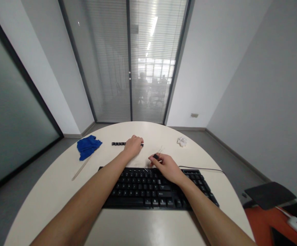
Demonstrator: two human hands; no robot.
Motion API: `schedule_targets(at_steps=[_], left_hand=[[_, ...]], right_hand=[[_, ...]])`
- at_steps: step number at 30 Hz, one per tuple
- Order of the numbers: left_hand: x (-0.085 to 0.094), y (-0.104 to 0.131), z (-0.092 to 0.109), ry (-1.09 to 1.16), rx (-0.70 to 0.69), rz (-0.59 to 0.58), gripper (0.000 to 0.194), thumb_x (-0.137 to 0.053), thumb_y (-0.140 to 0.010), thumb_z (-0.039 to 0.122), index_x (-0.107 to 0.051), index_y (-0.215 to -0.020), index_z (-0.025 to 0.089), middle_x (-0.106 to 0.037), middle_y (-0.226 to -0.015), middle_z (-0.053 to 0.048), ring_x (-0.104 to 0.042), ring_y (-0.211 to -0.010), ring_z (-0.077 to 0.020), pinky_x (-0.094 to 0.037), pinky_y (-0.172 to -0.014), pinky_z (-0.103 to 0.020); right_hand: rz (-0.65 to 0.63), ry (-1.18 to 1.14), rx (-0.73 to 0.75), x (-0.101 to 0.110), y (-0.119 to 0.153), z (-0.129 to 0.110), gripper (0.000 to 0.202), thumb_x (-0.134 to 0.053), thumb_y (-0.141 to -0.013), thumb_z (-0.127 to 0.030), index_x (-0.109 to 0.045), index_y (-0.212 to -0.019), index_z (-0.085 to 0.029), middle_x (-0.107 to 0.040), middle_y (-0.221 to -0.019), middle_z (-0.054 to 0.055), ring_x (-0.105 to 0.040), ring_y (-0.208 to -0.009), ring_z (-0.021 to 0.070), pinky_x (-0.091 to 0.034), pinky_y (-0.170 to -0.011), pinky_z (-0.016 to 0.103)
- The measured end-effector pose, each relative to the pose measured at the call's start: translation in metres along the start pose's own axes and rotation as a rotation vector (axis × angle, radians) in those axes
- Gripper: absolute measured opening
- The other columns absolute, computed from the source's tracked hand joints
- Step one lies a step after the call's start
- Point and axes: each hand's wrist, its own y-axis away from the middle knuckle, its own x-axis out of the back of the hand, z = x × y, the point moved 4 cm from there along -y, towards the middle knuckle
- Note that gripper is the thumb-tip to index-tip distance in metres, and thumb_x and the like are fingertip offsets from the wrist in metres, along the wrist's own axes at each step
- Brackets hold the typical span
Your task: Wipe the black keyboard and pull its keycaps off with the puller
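Observation:
A row of small black keycaps [118,144] lies on the white table beyond the keyboard. My left hand [133,146] reaches over the row's right end, fingers curled down on a keycap [142,145]; part of the row is hidden beneath it. Above the back edge of the black keyboard [135,193], my right hand [166,166] pinches a black keycap [156,156] between thumb and fingers. Thin wire loops, seemingly of a keycap puller [161,149], show just past the right fingers; whether they touch the hand I cannot tell. My forearms cover parts of the keyboard.
A crumpled blue cloth [87,146] lies at the left, touching a thin wooden stick [82,167]. Some crumpled white material [181,141] sits at the back right. The keyboard cable [202,168] runs off the table's right edge. An orange chair [262,225] stands at lower right.

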Motion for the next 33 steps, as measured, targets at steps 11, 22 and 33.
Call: schedule_targets(at_steps=[11,22,33], left_hand=[[-0.001,-0.001,-0.003,0.0,0.038,0.006,0.026,-0.063,-0.086,0.018,-0.067,-0.111,0.023,-0.068,-0.108,-0.009,-0.056,-0.115,-0.0261,-0.045,-0.095,-0.036],[-0.006,-0.002,-0.008,-0.019,0.03,0.028,0.026,-0.062,-0.085,0.018,-0.064,-0.111,0.022,-0.068,-0.111,-0.008,-0.055,-0.113,-0.0259,-0.046,-0.09,-0.035],[-0.009,-0.002,-0.01,-0.048,0.022,0.036,0.027,-0.059,-0.086,0.015,-0.063,-0.112,0.021,-0.068,-0.111,-0.008,-0.053,-0.114,-0.0262,-0.045,-0.091,-0.035]], right_hand=[[0.0,-0.015,-0.006,0.0,0.001,-0.001,0.034,-0.053,-0.094,-0.048,-0.07,-0.089,-0.018,-0.075,-0.082,0.005,-0.068,-0.077,0.0201,-0.05,-0.073,0.03],[-0.002,0.004,0.003,0.002,0.002,-0.003,0.035,-0.053,-0.095,-0.047,-0.07,-0.088,-0.018,-0.074,-0.081,0.005,-0.067,-0.076,0.0199,-0.049,-0.072,0.03],[-0.003,0.015,-0.001,0.001,0.001,0.0,0.033,-0.053,-0.095,-0.045,-0.07,-0.089,-0.017,-0.074,-0.082,0.004,-0.067,-0.075,0.0185,-0.049,-0.07,0.028]])
